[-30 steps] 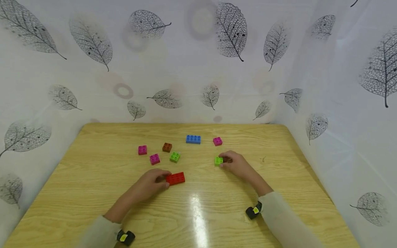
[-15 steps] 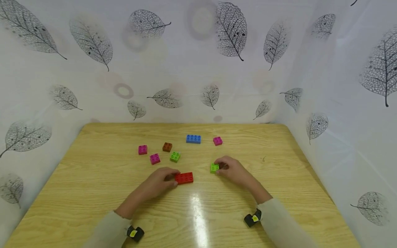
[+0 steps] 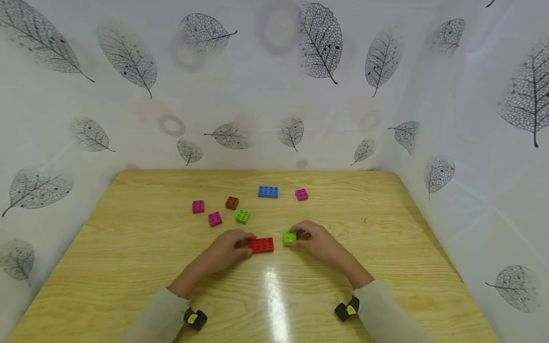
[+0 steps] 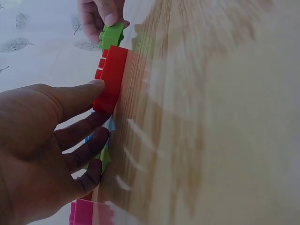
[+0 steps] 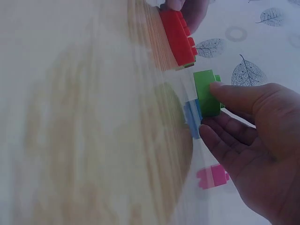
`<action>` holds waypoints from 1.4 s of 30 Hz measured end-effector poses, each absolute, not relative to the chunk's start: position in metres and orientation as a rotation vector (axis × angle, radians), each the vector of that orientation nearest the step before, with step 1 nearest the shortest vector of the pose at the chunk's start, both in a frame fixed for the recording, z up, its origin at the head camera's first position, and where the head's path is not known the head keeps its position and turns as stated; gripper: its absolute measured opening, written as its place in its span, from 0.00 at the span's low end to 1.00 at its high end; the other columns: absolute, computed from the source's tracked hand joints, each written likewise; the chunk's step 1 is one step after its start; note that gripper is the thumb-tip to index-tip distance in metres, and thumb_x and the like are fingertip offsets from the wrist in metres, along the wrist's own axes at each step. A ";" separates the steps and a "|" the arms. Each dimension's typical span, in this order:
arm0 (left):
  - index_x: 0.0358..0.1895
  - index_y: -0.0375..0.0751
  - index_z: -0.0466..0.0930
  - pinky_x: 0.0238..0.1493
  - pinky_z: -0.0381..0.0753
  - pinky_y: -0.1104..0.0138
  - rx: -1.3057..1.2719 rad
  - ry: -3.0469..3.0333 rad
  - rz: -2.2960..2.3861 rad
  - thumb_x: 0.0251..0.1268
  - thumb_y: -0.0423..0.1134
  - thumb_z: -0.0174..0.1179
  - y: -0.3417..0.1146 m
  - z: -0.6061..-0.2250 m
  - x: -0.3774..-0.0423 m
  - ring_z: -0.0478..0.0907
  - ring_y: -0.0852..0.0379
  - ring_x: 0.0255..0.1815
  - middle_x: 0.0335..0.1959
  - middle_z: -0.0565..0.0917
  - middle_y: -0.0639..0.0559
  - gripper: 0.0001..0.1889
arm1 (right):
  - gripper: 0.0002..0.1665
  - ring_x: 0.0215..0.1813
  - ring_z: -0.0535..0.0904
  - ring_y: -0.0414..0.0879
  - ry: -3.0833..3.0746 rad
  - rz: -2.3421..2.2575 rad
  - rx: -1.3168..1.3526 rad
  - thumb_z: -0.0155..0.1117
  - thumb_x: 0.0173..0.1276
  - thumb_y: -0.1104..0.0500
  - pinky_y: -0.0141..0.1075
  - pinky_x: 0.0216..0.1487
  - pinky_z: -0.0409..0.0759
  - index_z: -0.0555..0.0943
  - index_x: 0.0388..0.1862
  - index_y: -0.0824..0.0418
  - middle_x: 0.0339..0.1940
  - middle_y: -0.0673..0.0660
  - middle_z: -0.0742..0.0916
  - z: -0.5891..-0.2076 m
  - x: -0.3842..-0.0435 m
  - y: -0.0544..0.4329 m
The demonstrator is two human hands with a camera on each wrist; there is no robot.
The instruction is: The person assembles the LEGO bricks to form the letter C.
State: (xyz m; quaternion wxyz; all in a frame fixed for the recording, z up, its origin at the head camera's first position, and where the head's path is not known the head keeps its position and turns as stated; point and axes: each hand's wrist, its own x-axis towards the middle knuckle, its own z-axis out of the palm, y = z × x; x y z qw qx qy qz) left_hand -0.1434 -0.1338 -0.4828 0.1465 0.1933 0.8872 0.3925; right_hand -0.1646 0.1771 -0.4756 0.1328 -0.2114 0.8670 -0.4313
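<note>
My left hand pinches the left end of a long red toy brick between thumb and fingers; in the left wrist view the thumb lies on the side of the red brick. Across a small gap, my right hand holds a small lime green brick by its right side. The right wrist view has the thumb pressed on the green brick, with the red brick close by but apart from it. Both bricks have their studs facing up.
Beyond the hands lie a blue brick, a brown brick, a second green brick and pink bricks, with another pink brick farther right. A leaf-patterned curtain borders the wooden table.
The left hand has brought the red brick to the right. My right hand has drawn the green brick left and nearer to me, so the gap between the two bricks has narrowed.
</note>
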 end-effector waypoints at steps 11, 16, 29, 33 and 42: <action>0.64 0.48 0.79 0.63 0.75 0.51 0.583 2.581 1.104 0.71 0.41 0.63 -0.126 -0.480 -0.145 0.76 0.51 0.62 0.60 0.82 0.53 0.19 | 0.19 0.55 0.83 0.49 2.480 -1.329 -0.692 0.68 0.70 0.59 0.36 0.56 0.82 0.81 0.59 0.55 0.55 0.53 0.83 -0.474 -0.157 0.167; 0.64 0.48 0.80 0.61 0.75 0.51 0.593 2.592 1.091 0.72 0.42 0.63 -0.123 -0.480 -0.145 0.77 0.52 0.61 0.60 0.82 0.53 0.19 | 0.19 0.55 0.83 0.50 2.464 -1.356 -0.762 0.68 0.70 0.60 0.35 0.56 0.82 0.81 0.59 0.57 0.56 0.55 0.83 -0.473 -0.154 0.163; 0.62 0.47 0.81 0.54 0.76 0.56 0.613 2.594 1.088 0.71 0.41 0.63 -0.119 -0.479 -0.147 0.76 0.58 0.51 0.56 0.83 0.54 0.18 | 0.21 0.53 0.83 0.49 2.448 -1.321 -0.865 0.67 0.71 0.62 0.35 0.55 0.82 0.80 0.61 0.56 0.58 0.55 0.82 -0.472 -0.153 0.156; 0.62 0.47 0.81 0.54 0.76 0.56 0.609 2.596 1.085 0.71 0.41 0.63 -0.118 -0.479 -0.146 0.75 0.58 0.50 0.55 0.83 0.54 0.18 | 0.20 0.53 0.83 0.48 2.460 -1.287 -0.871 0.67 0.71 0.62 0.35 0.54 0.82 0.80 0.62 0.54 0.58 0.54 0.82 -0.470 -0.153 0.155; 0.62 0.47 0.81 0.53 0.75 0.57 0.614 2.604 1.074 0.71 0.41 0.63 -0.119 -0.478 -0.146 0.75 0.59 0.48 0.54 0.83 0.55 0.18 | 0.20 0.54 0.82 0.47 2.535 -1.212 -0.949 0.67 0.71 0.60 0.36 0.53 0.83 0.81 0.62 0.55 0.57 0.54 0.82 -0.471 -0.152 0.155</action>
